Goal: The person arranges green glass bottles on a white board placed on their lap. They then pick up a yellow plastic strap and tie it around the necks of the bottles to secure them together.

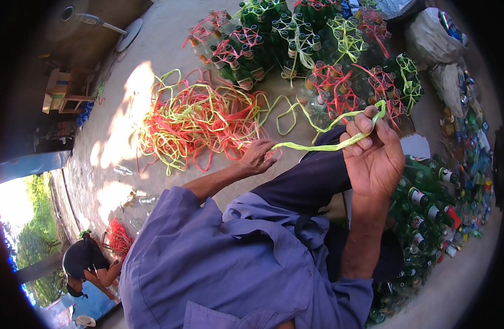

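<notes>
My right hand (374, 153) is raised and closed on a yellow-green plastic strap (318, 147), which runs taut across to my left hand (256, 157). My left hand pinches the strap's other end just above my knee. The strap trails back over the floor toward a tangled heap of red and yellow-green straps (194, 123) lying beyond my left hand. My blue sleeves and dark trousers fill the lower middle of the view.
Bundles of green glass bottles (296, 41) tied with red and yellow straps stand at the top. Loose green bottles (427, 208) pile at my right, with sacks (430, 35) of bottles behind. Another person (85, 263) crouches at the lower left. A small wooden stool (66, 90) stands far left.
</notes>
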### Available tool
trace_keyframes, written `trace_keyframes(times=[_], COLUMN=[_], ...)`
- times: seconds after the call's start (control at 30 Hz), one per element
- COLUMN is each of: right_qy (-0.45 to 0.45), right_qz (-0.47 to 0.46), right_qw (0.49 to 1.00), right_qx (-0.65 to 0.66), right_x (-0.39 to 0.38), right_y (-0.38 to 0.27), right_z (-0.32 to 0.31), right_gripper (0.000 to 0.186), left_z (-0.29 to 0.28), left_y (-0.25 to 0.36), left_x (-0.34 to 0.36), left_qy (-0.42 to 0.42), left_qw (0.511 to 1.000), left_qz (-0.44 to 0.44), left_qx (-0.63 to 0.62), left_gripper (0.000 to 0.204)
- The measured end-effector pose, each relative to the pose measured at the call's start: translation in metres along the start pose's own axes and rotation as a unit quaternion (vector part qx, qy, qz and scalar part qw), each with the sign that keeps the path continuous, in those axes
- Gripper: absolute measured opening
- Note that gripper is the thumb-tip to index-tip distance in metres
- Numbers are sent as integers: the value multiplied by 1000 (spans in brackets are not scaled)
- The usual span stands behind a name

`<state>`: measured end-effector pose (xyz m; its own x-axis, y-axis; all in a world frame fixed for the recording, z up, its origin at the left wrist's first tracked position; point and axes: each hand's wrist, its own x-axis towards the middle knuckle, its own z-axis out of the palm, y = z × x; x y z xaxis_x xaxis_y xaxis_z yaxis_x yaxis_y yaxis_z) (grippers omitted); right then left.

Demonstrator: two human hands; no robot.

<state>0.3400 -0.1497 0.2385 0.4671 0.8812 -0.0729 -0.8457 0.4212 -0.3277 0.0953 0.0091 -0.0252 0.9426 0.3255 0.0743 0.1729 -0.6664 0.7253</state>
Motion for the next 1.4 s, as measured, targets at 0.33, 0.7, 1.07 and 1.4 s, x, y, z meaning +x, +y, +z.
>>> trace_keyframes(times=[0.33,0.7,1.07,1.4], right_qy=[-23,67,77,24], right_qz=[-90,-40,-34,0], right_qw=[995,996,994,971], right_qx=[-36,-40,-68,-237], right_x=[-6,3,7,8], right_y=[-36,-12,-1,21], right_z=[2,-24,-34,-14], right_gripper=[29,33,31,34], left_z=[-2,-112,-221,-247], left_y=[-42,23,153,209], left_x=[-62,32,83,130], left_qy=[39,101,110,52], left_qw=[996,919,932,824], left_qz=[-72,-262,-161,3], left_qx=[42,-277,-305,-564], left_gripper=[14,33,29,41])
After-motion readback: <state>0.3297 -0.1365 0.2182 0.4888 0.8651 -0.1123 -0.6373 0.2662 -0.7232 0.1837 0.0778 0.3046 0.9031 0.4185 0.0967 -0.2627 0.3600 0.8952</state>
